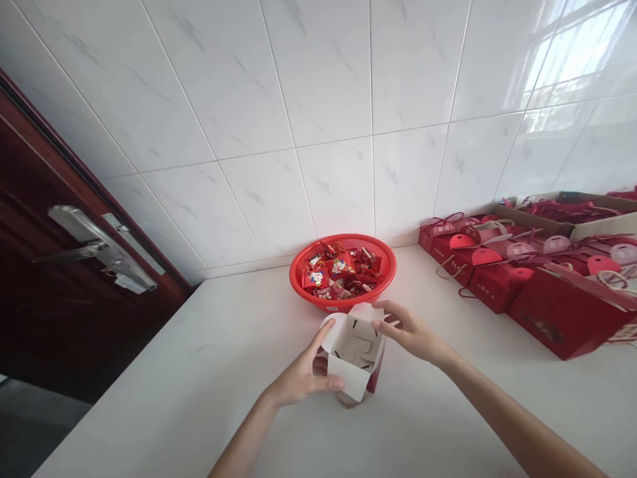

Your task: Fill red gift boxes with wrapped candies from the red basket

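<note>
A small paper gift box (355,348) stands on the white counter with its top flaps spread, white inside and red outside. Bare slots and folded tabs show at its bottom. My left hand (301,375) grips the box's left side, thumb on the front flap and a finger on the left flap. My right hand (411,332) pinches the flap at the back right corner. A cord handle (351,400) hangs at the front of the box. Just behind it sits a red plastic basket (294,282) holding wrapped candies (341,265).
Several red gift boxes (490,282) with cord handles stand in rows at the right. Behind them is a cardboard carton (602,227) with red items inside. A tiled wall (333,179) borders the counter (209,345) at the back. A dark wooden door (54,285) is at the left.
</note>
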Demonstrator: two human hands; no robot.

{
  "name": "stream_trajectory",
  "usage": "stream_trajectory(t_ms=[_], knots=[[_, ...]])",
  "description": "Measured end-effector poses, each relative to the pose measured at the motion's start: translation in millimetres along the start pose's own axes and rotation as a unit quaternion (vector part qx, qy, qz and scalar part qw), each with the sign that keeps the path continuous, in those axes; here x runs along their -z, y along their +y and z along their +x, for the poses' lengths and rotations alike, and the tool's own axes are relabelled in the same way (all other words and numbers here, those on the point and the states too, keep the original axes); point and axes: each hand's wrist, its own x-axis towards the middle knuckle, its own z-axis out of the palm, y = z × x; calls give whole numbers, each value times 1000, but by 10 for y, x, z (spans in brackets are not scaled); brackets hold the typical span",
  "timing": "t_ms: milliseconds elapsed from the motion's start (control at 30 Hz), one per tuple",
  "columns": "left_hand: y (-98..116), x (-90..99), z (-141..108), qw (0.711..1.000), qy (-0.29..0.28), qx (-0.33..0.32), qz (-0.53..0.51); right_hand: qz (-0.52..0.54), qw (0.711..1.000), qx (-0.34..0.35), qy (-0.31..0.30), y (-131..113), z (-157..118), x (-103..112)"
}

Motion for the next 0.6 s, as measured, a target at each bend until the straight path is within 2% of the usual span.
stream_trajectory(t_ms=[133,233,300,367,467,533,600], knots=[[139,24,-60,996,1,-25,89,-43,995,71,61,-164,203,169],[315,89,-129,985,-9,-48,163,-28,989,112,89,-272,417,300],[439,155,-161,979,0,-55,197,-4,988,115,100,-286,591,347],[555,237,-153,972,43,-56,222,28,988,105,109,-252,781,346],[697,384,-16,951,145,-85,258,75,986,84,121,-166,1049,262],[767,494,168,923,216,-126,291,85,986,78,123,-119,1187,172],[819,611,404,877,295,-157,345,77,987,76,119,-89,1280,83]])
